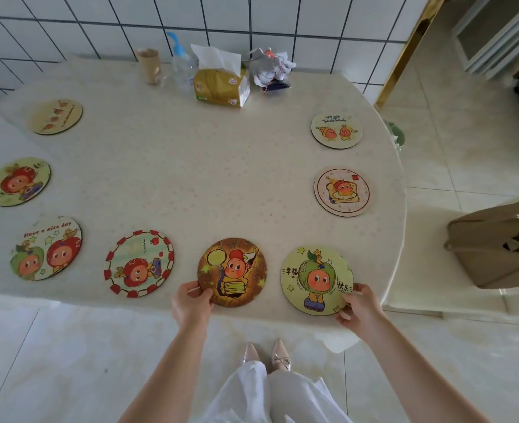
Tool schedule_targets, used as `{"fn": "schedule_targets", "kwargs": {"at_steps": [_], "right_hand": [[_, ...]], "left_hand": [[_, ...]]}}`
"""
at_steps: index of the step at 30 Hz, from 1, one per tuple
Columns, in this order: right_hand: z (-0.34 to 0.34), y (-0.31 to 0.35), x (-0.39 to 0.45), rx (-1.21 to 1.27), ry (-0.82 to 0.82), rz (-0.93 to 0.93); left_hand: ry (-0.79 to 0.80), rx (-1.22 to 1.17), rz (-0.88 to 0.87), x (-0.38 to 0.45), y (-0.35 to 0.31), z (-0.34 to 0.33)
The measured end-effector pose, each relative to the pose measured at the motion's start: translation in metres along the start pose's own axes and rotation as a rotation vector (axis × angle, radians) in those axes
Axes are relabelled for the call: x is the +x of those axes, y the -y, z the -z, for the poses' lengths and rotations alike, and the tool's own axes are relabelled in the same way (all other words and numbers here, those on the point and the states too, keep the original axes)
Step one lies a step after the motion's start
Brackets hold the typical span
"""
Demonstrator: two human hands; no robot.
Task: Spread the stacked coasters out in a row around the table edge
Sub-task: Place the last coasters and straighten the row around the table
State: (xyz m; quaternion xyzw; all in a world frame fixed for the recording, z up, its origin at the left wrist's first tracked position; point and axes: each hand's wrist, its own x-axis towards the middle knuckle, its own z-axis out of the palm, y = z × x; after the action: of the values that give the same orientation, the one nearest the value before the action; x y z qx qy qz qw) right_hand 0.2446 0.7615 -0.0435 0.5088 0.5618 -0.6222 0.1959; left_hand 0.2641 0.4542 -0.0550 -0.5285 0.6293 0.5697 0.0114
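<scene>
Several round cartoon coasters lie flat around the edge of the cream table point(191, 178). My left hand point(191, 300) grips the near-left rim of the orange-brown coaster point(232, 271) at the front edge. My right hand point(357, 306) pinches the near-right rim of the yellow-green coaster point(316, 280) beside it. Left of these lie a red-bordered coaster point(139, 263) and a "Have a nice day" coaster point(46, 248). Two more coasters point(19, 181) point(57, 116) run up the left side. On the right side lie a pink-rimmed coaster point(342, 192) and a pale coaster point(336, 130).
At the back of the table, against the tiled wall, stand a paper cup point(149, 65), a clear bottle with a blue cap point(182, 65), a yellow tissue pack point(221, 83) and a crumpled white bundle point(270, 68). A brown bin point(493, 248) stands on the floor to the right.
</scene>
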Motion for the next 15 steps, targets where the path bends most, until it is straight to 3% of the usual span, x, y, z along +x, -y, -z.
{"fn": "schedule_targets", "kwargs": {"at_steps": [5,15], "right_hand": [[-0.003,0.003,0.003,-0.248,-0.135,0.199],[0.003,0.006,0.012,-0.589,-0.208,0.478]], "left_hand": [[0.002,0.024,-0.027,0.002,0.000,0.002],[-0.027,0.193,-0.091,0.009,0.000,0.003]]}}
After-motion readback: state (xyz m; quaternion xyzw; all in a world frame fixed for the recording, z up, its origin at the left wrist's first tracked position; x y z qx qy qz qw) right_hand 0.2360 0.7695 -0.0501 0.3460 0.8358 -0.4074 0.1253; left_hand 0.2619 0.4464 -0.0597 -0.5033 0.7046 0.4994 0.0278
